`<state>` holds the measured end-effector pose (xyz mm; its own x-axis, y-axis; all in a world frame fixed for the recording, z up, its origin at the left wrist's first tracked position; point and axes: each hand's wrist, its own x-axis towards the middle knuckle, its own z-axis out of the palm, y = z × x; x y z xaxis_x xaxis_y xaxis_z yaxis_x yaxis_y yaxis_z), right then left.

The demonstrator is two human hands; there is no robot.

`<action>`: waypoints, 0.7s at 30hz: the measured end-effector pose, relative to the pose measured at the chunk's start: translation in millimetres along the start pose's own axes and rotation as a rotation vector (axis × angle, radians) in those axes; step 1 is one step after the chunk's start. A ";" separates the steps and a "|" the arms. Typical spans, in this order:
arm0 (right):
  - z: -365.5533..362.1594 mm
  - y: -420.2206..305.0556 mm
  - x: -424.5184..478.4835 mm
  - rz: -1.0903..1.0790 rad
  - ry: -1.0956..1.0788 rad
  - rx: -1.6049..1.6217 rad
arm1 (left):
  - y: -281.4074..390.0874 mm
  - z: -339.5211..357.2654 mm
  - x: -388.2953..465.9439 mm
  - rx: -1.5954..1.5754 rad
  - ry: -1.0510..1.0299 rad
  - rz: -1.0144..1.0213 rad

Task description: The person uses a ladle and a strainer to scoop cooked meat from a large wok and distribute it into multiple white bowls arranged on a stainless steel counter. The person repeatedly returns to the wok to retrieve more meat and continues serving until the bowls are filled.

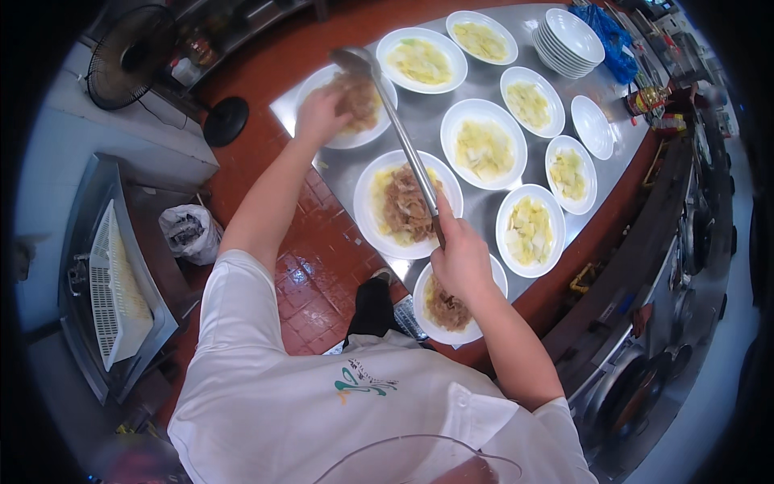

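My right hand [462, 257] is closed around the handle of a long metal ladle [406, 136]. The ladle's bowl end is over the far rim of a white bowl [314, 97] at the table's left corner. In that bowl, my left hand [323, 115] has its fingers down at brown strips of food [360, 103]; whether it pinches any is hidden. Another white bowl [369, 224], under the ladle handle, holds similar brown strips [408, 202] on pale cabbage. A third bowl [420, 320] with brown food lies below my right wrist. Several white bowls hold only chopped cabbage [484, 148].
The steel table [417, 272] also carries a stack of white bowls [568, 45], a bare white dish [592, 127], a blue plastic bag [611, 42] and an oil bottle [644, 100]. A stove counter [641, 339] runs along the right. Left are a standing fan [133, 57] and a sink [109, 163].
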<state>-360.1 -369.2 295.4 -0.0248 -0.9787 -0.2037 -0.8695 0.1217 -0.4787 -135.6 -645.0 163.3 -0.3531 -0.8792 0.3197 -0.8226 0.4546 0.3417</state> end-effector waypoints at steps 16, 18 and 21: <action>-34.8 77.8 -275.5 0.154 0.190 1.782 | 209.6 -41.0 -133.4 -1.034 0.089 -0.082; -48.1 86.9 -359.0 0.122 0.295 1.714 | 291.1 -23.8 -182.7 -1.222 -0.166 -0.090; -28.3 79.5 -501.7 0.174 0.667 1.686 | 431.7 -3.9 -293.9 -1.152 -0.668 0.096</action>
<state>-430.7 126.8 383.7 -0.5890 -0.7816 -0.2055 0.5262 -0.1779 -0.8315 -385.1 -189.8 220.3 -0.8094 -0.5872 0.0066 -0.0554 0.0875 0.9946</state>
